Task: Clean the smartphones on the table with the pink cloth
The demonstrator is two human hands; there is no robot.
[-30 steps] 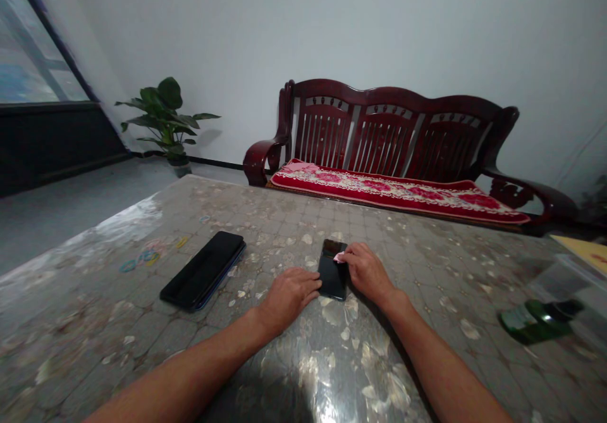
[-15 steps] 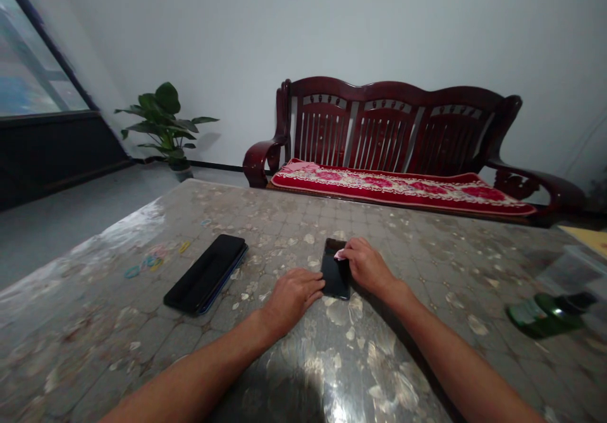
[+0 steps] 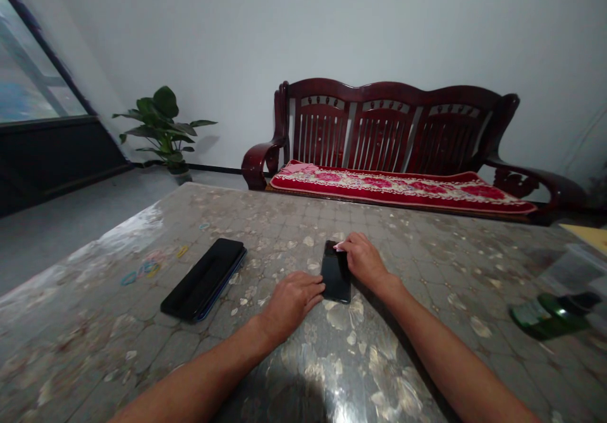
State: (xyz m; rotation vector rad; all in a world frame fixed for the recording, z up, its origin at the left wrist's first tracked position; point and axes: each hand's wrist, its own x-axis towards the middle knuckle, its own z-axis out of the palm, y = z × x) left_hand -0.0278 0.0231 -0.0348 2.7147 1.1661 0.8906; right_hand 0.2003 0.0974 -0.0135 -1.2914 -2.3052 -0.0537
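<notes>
Now the pink scrap (image 3: pixel 338 246), perhaps tissue, has been moved nearer the black smartphone's (image 3: pixel 336 279) far end, so that end is reached. It is pinched by the right hand (image 3: pixel 365 262); the near left edge is touched by the left hand's (image 3: pixel 290 301) nearly closed-up fingers. Flat on the patterned tabletop (image 3: pixel 265 220), the phone is aligned lengthwise away from the body.

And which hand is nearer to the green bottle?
Right. The right hand is at the far end of the phone, left of the green bottle; the left hand is farther, at the phone's left edge.

Glossy, smooth dark-red wood bench (image 3: pixel 374 94).
</notes>
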